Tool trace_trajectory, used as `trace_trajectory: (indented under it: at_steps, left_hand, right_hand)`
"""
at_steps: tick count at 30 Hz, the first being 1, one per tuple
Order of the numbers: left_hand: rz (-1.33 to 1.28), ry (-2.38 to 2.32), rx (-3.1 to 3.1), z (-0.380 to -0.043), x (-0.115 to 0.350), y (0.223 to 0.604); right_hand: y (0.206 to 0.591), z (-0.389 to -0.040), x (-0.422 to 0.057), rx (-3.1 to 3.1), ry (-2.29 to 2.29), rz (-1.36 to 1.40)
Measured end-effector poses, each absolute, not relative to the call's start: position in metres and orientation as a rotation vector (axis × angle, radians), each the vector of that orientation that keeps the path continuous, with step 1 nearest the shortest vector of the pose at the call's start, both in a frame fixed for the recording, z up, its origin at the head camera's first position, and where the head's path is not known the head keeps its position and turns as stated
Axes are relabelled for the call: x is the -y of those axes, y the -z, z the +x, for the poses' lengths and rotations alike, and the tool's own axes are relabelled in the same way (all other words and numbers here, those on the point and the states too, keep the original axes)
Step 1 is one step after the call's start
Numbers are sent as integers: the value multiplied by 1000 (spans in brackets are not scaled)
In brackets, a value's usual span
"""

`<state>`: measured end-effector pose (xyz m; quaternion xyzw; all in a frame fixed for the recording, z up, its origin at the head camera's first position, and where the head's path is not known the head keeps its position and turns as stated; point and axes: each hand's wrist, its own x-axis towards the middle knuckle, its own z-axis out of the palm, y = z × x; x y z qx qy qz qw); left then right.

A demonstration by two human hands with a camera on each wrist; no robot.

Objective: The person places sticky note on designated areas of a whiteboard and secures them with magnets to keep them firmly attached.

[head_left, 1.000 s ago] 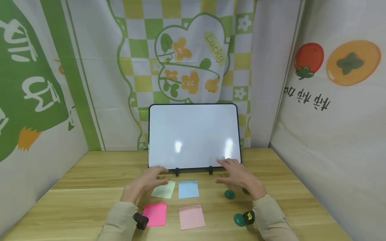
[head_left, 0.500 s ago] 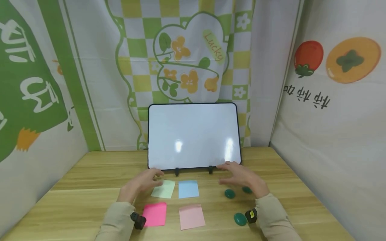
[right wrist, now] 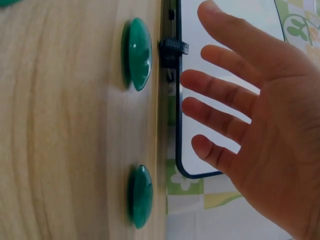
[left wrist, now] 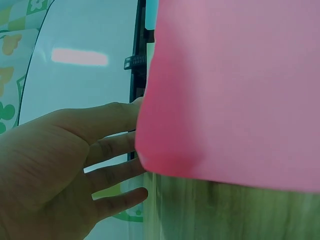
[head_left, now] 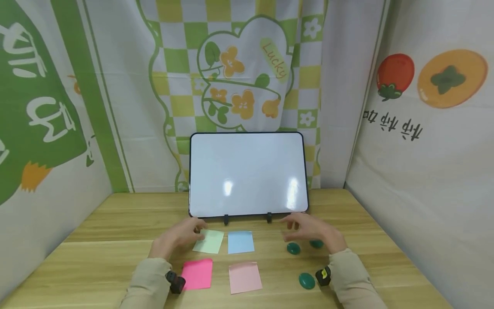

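Over the left part of the table hovers my left hand (head_left: 173,238), its fingertips overlapping the pale green sticky note (head_left: 211,243) in the head view. My right hand (head_left: 310,229) is close above two green oval magnets (head_left: 293,248), in front of the whiteboard's lower right corner. Both hands hold nothing, with fingers loosely bent and spread in the wrist views. A blue sticky note (head_left: 241,242) lies between them. Nearer are a bright pink sticky note (head_left: 198,274) beside the left wrist and a light pink one. The bright pink note covers much of the left wrist view.
A black-framed whiteboard (head_left: 248,171) stands upright at the back on small black feet (head_left: 269,218). Another green magnet (head_left: 307,281) lies by the right wrist camera (head_left: 323,276). Printed cloth hangs on three sides, and the wooden table (head_left: 96,240) runs up to it.
Both hands have drawn slightly back toward the person and apart, the left one to the left and the right one to the right. The notes and magnets stay in place.
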<state>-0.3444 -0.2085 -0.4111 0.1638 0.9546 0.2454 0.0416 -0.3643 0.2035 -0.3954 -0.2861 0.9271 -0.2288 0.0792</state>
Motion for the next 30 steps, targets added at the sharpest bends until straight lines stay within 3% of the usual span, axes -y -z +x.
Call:
trace_trajectory:
  at_steps: [30]
  left_hand:
    - [595, -807, -2931, -354, 214, 423]
  right_hand:
    - [403, -365, -213, -2667, 699, -790]
